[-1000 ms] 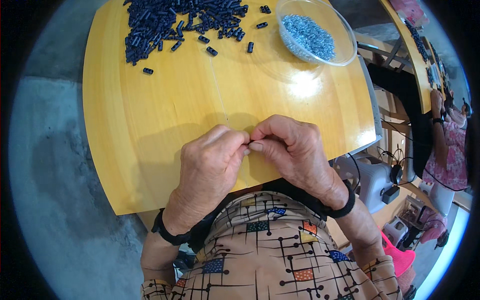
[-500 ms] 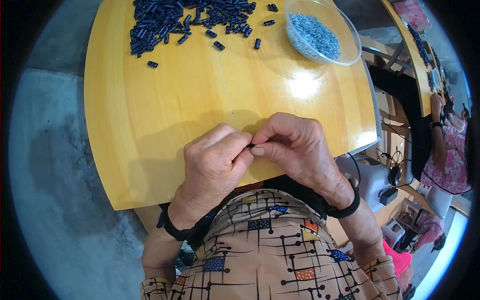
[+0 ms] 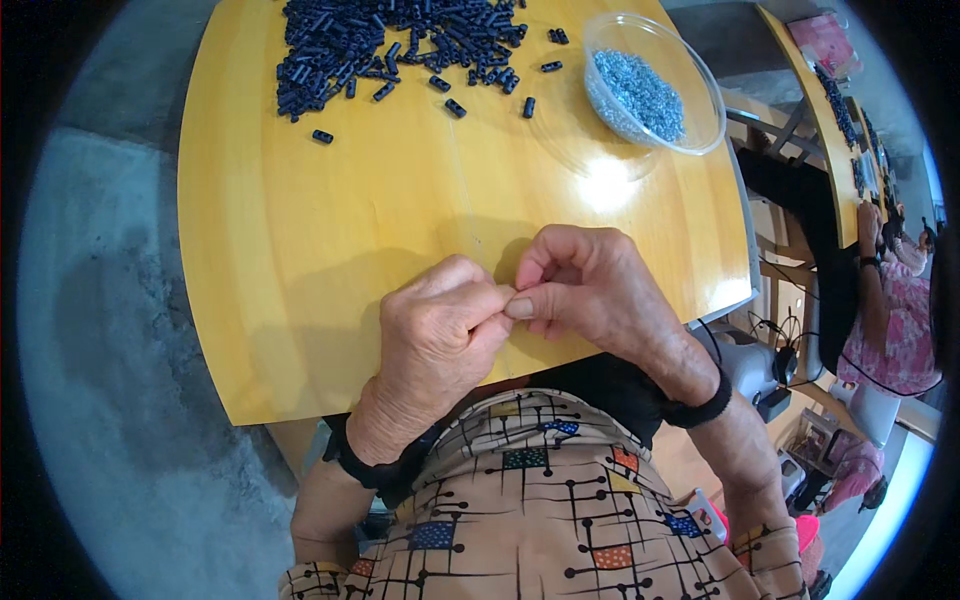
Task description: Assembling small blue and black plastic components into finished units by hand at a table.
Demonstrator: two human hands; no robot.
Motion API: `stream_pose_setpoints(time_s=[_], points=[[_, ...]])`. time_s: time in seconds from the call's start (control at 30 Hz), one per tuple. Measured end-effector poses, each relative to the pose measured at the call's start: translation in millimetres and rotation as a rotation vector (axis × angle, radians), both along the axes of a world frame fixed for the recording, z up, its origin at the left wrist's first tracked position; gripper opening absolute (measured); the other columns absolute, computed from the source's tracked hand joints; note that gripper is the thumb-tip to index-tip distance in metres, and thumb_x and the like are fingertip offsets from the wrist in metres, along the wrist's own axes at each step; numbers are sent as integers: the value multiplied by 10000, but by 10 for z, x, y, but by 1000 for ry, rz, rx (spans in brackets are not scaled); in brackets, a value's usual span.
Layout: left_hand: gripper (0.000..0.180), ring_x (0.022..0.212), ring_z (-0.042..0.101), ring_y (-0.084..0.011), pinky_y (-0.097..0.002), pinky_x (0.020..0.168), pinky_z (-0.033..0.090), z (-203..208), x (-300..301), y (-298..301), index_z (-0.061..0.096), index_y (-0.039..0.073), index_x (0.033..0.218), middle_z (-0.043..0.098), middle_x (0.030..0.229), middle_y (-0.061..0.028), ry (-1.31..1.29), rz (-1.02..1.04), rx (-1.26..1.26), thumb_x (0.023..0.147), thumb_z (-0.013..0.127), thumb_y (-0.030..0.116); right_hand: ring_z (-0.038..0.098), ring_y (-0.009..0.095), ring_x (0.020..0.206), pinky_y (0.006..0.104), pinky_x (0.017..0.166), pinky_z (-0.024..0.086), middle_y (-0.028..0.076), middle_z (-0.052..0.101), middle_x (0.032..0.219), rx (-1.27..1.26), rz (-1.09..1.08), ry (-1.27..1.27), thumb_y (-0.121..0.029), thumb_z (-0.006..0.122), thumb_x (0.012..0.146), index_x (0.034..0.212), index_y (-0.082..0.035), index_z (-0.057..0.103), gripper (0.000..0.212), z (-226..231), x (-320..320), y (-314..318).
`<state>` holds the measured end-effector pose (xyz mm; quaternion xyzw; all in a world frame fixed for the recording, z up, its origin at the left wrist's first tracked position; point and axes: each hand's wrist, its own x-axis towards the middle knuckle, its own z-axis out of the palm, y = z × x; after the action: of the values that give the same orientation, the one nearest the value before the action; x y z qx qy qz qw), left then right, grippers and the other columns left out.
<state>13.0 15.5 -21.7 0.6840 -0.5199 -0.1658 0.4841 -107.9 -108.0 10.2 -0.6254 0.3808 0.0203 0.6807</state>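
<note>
My left hand [image 3: 432, 330] and my right hand [image 3: 590, 300] meet over the near part of the table, fingertips touching. Both are closed in a pinch, thumb against forefinger. Whatever sits between the fingertips is too small and covered to make out. Far from my hands lies a pile of small black cylindrical plastic parts [image 3: 330, 60] with holes in them. Several single ones lie scattered along its near side, among them one black part [image 3: 322, 137]. A clear plastic bowl [image 3: 704, 95] at the far right holds many small, shiny, clear bluish pieces [image 3: 640, 95].
The yellow wooden table [image 3: 290, 220] has its near edge against my body. To the right, a person in pink patterned clothes [image 3: 895, 330] sits by another table [image 3: 815, 110] with dark parts on it. A grey-white plastic stool [image 3: 745, 360] and cables are beside my table.
A dark bit seen between my fingertips half a second ago is now covered. My right fingers have shifted slightly, while the table and pile sit a little lower in view.
</note>
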Motion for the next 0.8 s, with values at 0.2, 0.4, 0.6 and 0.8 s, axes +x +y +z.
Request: stream_pose_setpoints(time_s=[0.2, 0.4, 0.6, 0.8], points=[[117, 547, 557, -209, -300, 494, 430, 17, 49, 10, 648, 26, 701, 546, 635, -75, 40, -30, 36, 633, 731, -19, 612, 86, 678, 205, 591, 511, 38, 598, 795, -97, 183, -21, 26, 668, 826, 958, 21, 538, 185, 35, 42, -22], [123, 546, 561, -225, -318, 486, 434, -36, 80, 0, 603, 18, 655, 538, 630, -82, 44, -64, 19, 630, 715, -26, 613, 94, 663, 217, 576, 506, 50, 595, 758, -164, 307, 36, 54, 653, 815, 925, 27, 535, 164, 58, 108, -68], [117, 564, 578, -244, -330, 491, 450, -24, 83, -16, 602, 27, 666, 547, 646, -84, 65, -76, 16, 637, 698, -34, 615, 102, 625, 232, 554, 508, 57, 602, 729, -199, 371, 64, 36, 660, 809, 898, 21, 529, 159, 116, 169, -122], [116, 580, 585, -249, -341, 504, 457, -5, 92, -33, 608, 28, 666, 542, 642, -84, -25, -98, 46, 631, 706, -23, 637, 207, 576, 332, 535, 499, 99, 620, 651, -221, 344, 73, -52, 737, 731, 847, -7, 534, 238, 100, 159, -125]])
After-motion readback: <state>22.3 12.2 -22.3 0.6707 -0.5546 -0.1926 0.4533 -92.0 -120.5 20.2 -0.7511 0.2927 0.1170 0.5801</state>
